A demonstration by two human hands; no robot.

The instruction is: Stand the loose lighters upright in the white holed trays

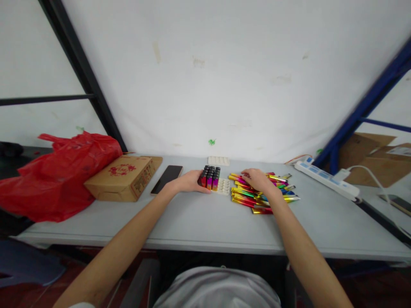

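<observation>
Several lighters point(210, 179) with black tops and red-to-purple bodies stand upright in rows on the left part of a white tray with small pockets point(224, 186). My left hand point(192, 181) rests against their left side, thumb in front and fingers behind, curved round the group. The tray's right part shows bare pockets. To the right lies a loose pile of shiny sticks point(247, 196) in gold, red, green and blue foil. My right hand point(256, 179) is on top of the pile, its fingers bent down among the sticks; what they hold, if anything, is hidden.
A second white tray point(218, 161) lies by the wall. At the left are a black phone point(167, 179), a cardboard box point(118, 177) and a red plastic bag point(64, 171). A white power strip point(327, 179) with a plugged-in cable lies at the right, near open cardboard point(369, 164).
</observation>
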